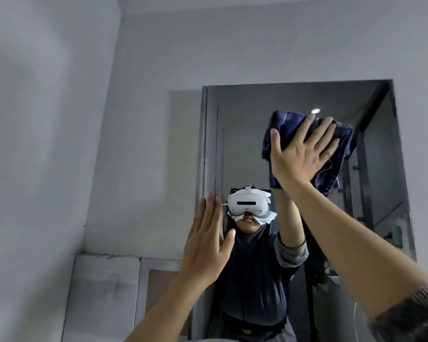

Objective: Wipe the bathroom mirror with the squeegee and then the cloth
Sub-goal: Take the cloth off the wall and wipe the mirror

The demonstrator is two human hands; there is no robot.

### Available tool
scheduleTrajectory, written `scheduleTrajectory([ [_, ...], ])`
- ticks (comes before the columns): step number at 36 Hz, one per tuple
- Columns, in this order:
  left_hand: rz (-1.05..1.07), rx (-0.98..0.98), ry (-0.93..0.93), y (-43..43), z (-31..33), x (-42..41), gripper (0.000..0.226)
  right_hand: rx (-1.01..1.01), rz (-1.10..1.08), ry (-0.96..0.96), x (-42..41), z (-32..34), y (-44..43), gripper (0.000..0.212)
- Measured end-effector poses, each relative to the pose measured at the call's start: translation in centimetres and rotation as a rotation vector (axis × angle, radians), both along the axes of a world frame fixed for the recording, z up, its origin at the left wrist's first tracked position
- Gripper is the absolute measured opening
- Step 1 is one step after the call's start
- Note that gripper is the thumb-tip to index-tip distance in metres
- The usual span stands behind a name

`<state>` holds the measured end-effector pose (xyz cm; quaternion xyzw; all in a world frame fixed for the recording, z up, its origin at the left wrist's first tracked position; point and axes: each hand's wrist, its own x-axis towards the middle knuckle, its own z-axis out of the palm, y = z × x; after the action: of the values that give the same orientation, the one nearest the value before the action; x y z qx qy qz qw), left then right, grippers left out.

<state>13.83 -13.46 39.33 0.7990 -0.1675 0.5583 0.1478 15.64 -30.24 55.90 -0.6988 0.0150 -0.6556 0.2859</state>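
The bathroom mirror (252, 144) hangs on the grey wall ahead, its frame reaching from mid-picture to the right. My right hand (299, 156) lies flat with spread fingers on a dark blue cloth (334, 169), pressing it against the upper right of the glass. My left hand (208, 240) rests flat and empty on the mirror's left edge, fingers together and pointing up. The glass reflects a person in a white headset and dark top with both arms raised. No squeegee is in view.
A plain grey wall (47, 144) fills the left side and meets the mirror wall in a corner. Below left of the mirror stand pale panels (104, 292) with a brown patch. Reflected dark metal shelving (363, 193) shows at the right of the glass.
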Motion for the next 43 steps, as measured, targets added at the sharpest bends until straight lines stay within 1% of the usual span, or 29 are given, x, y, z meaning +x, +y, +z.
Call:
scheduleTrajectory([
  [6, 0.010, -0.009, 0.032, 0.0, -4.3, -0.5, 0.073, -0.539, -0.011, -0.039, -0.1, -0.5, 5.8, 0.080],
  [8, 0.008, -0.037, 0.041, -0.2, -5.3, -0.7, 0.072, -0.769, -0.023, -0.058, -0.1, -1.3, 6.2, 0.079],
  [11, 0.020, -0.080, 0.055, -0.6, -6.0, -0.7, 0.071, -1.114, -0.070, -0.087, 0.0, -3.0, 4.5, 0.078],
  [13, 0.032, -0.084, 0.053, -0.7, -6.0, -0.7, 0.072, -1.251, -0.121, -0.077, 0.0, -4.0, 2.1, 0.078],
  [15, 0.046, -0.073, 0.065, -0.8, -5.9, -0.8, 0.073, -1.299, -0.171, -0.056, -0.1, -4.5, -1.0, 0.078],
  [16, 0.057, -0.054, 0.070, -0.7, -6.0, -0.8, 0.073, -1.286, -0.189, -0.040, -0.1, -4.8, -2.6, 0.078],
  [18, 0.057, -0.023, 0.073, -0.5, -6.0, -0.8, 0.074, -1.192, -0.212, 0.000, -0.4, -5.0, -6.1, 0.080],
  [21, 0.035, -0.045, 0.077, -0.5, -5.9, -0.6, 0.076, -0.940, -0.200, 0.036, -0.6, -5.6, -10.8, 0.080],
  [25, 0.087, -0.055, 0.081, -0.9, -5.9, -0.3, 0.077, -0.568, -0.166, 0.077, -0.2, -8.1, -15.1, 0.078],
  [28, 0.149, -0.038, 0.083, -0.9, -5.5, -0.4, 0.080, -0.336, -0.126, 0.118, -0.2, -10.8, -15.5, 0.078],
  [30, 0.198, 0.009, 0.072, -0.3, -5.1, -0.6, 0.081, -0.196, -0.083, 0.130, -0.2, -12.5, -14.4, 0.079],
  [34, 0.177, 0.112, -0.003, 1.1, -2.6, -1.0, 0.074, 0.070, -0.010, 0.138, -0.6, -15.4, -10.5, 0.080],
  [37, 0.127, 0.157, -0.050, 1.9, 1.1, -0.7, 0.068, 0.176, -0.005, 0.140, -0.5, -16.8, -6.8, 0.079],
  [39, 0.093, 0.185, -0.076, 2.5, 3.8, -0.3, 0.063, 0.199, -0.007, 0.127, -0.4, -17.1, -4.1, 0.079],
  [41, 0.065, 0.187, -0.091, 3.0, 6.3, -0.2, 0.062, 0.180, -0.002, 0.112, -0.4, -16.9, -1.6, 0.079],
  [43, 0.026, 0.192, -0.090, 3.2, 8.5, -0.3, 0.062, 0.120, 0.006, 0.088, -0.4, -16.4, 1.0, 0.079],
])
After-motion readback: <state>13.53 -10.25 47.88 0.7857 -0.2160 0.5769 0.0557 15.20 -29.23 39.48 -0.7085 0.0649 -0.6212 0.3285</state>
